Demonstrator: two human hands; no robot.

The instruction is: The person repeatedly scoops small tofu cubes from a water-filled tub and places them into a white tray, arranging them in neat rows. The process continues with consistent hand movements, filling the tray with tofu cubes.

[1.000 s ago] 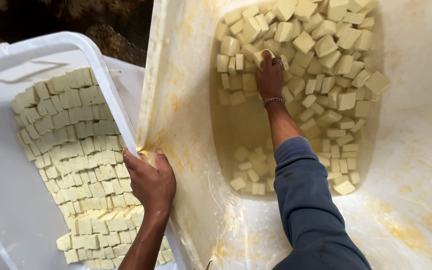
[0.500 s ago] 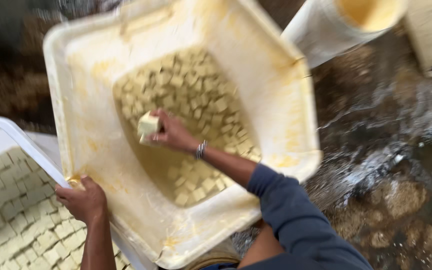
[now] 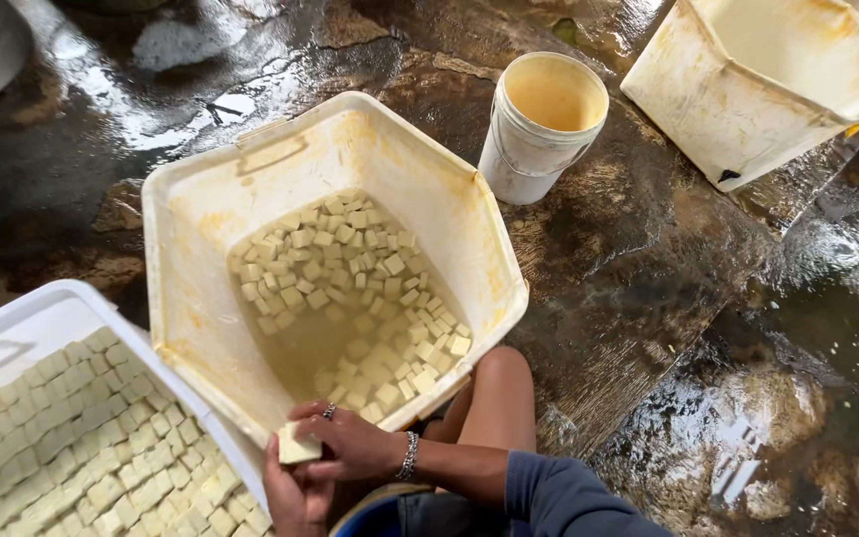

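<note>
Pale cube (image 3: 299, 445) pinched in right hand (image 3: 350, 441) fingers, resting over cupped left hand (image 3: 297, 497) (palm up).

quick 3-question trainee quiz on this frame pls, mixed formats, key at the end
1. True or false: the pale cubes in the tilted tub lie in yellowish liquid.
2. Where is the single cube? A) in the bucket B) at the fingers of the right hand, above the left hand C) on the wet floor
3. Fill in: the packed cubes in the white crate at lower left lie in neat ____.

Key: 1 true; 2 B; 3 rows
</note>
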